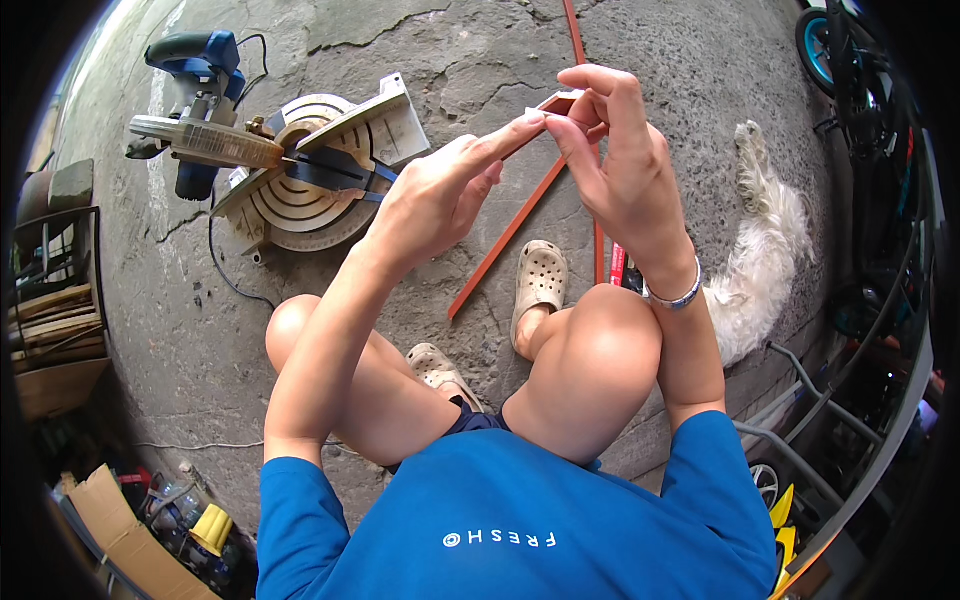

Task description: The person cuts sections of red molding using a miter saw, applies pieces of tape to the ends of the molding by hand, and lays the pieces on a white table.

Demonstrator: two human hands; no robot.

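Both my hands are raised in front of me, fingertips meeting around a short reddish-brown strip (pixel 559 101) with a pale end. My left hand (pixel 425 205) lies along it, index finger stretched to its end and thumb below; the fingers hide much of the piece. With thumb and bent fingers, my right hand (pixel 632 175) pinches the far end. Something small and white shows at the left index fingertip; I cannot tell what it is. Below, a reddish-brown strip (pixel 508 238) lies slanted on the ground, by a longer strip (pixel 574 32) running away from me.
A blue mitre saw (pixel 310 212) stands on the cracked concrete at the left, its cable trailing. To the right lies a white shaggy dog (pixel 760 245), near a bicycle (pixel 855 90) and metal tubing (pixel 800 455). Stacked wood (pixel 55 318) and a cardboard box (pixel 125 535) sit at the left edge.
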